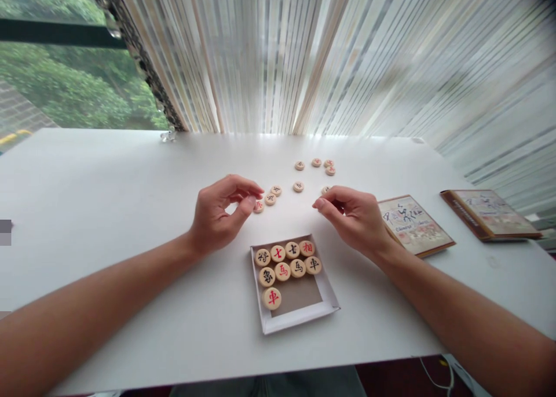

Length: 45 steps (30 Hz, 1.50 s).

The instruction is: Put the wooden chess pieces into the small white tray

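Observation:
My left hand [221, 211] hovers over the table, loosely curled, thumb and index tips slightly apart. Just at its thumb lies a round wooden Chinese chess piece [259, 207] with a red character, partly covered; I cannot tell if they touch. Two black-marked pieces [270, 199] lie right beside it. My right hand [350, 214] has thumb and index finger pinched together, with nothing visible between them. Behind its knuckles a black-marked piece [326, 189] is partly hidden. Below and between my hands sits a shallow white box [299, 316], holding two full rows of pieces and one red-marked piece [272, 298] at its lower left.
More chess pieces [316, 162] are scattered toward the back of the white table [130, 188]. A printed Chinese chess box [416, 224] lies by my right wrist, and a second printed box [490, 214] is farther right. String curtains [260, 55] hang along the back edge.

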### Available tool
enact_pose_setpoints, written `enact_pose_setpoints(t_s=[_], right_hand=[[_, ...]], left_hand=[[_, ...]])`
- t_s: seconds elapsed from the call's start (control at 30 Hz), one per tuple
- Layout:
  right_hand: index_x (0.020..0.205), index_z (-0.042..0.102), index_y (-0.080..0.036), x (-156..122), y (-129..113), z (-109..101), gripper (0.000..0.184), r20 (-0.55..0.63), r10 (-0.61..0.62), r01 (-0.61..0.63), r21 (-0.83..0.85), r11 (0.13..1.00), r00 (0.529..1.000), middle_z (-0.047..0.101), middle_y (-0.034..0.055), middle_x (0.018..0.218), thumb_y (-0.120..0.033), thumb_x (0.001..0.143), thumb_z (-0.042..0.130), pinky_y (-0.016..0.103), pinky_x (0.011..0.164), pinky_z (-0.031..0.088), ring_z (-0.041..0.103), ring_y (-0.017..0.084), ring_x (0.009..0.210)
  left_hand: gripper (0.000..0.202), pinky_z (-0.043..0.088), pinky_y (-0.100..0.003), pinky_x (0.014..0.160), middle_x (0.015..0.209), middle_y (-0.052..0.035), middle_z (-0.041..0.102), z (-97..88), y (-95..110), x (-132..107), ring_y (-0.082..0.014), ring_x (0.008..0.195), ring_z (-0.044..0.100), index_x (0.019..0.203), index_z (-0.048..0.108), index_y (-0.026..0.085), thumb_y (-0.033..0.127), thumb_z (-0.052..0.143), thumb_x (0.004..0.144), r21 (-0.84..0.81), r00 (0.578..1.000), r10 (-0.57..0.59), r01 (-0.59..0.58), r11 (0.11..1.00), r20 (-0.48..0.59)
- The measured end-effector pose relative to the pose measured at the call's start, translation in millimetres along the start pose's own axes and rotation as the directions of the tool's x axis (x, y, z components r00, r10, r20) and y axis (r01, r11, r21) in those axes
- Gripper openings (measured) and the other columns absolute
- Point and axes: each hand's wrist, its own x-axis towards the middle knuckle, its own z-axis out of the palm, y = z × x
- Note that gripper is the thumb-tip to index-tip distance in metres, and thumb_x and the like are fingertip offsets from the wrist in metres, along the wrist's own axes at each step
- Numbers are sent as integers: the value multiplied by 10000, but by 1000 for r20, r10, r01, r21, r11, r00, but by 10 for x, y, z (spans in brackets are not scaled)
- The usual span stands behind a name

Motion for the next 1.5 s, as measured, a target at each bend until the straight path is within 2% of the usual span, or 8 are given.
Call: enact_pose_setpoints(t_s=[0.23, 0.57, 0.8, 1.0, 1.5], right_hand=[[766, 727, -176, 24, 46, 10, 242, -5, 38, -38, 12, 999, 999, 691, 36, 700, -335, 943, 683, 314, 588, 408, 549, 161, 628], [774, 731, -176, 27, 79, 21, 249, 12, 92, -92, 46, 995, 996, 677, 31, 693, -355, 940, 688, 317, 603, 414, 551, 163, 633], [776, 739, -171, 30, 75, 28, 253, 2, 105, -105, 52, 993, 994, 687, 34, 691, -365, 933, 697, 318, 601, 418, 556, 166, 629], [771, 733, -170, 27, 46, 23, 258, 17, 90, -91, 48, 995, 996, 677, 32, 692, -360, 940, 687, 316, 602, 419, 549, 165, 631], [769, 730, -185, 19, 37, 22, 257, 38, 91, -92, 29, 995, 995, 685, 30, 694, -365, 946, 682, 314, 603, 432, 558, 165, 632]], left_hand=[[115, 598, -246, 627, 881, -37, 755, -51, -12, 93, -131, 698, 718, 1000, 764, 165, 146, 671, 936, -24, 993, -64, 62, 998, -99], [113, 580, -213, 600, 826, -27, 751, -166, -114, 209, -113, 660, 692, 970, 767, 151, 138, 692, 886, 17, 980, -68, 73, 997, -187], [115, 586, -243, 617, 828, -24, 750, -195, -185, 220, -125, 661, 689, 974, 760, 163, 159, 671, 901, 56, 978, -54, 67, 996, -202], [111, 608, -258, 682, 891, -40, 777, -179, -188, 189, -146, 745, 731, 970, 759, 170, 181, 672, 901, 120, 980, -70, 94, 988, -187], [118, 619, -264, 691, 877, -45, 793, -175, -210, 158, -168, 764, 767, 972, 760, 177, 170, 680, 885, 129, 983, -84, 106, 986, -165]])
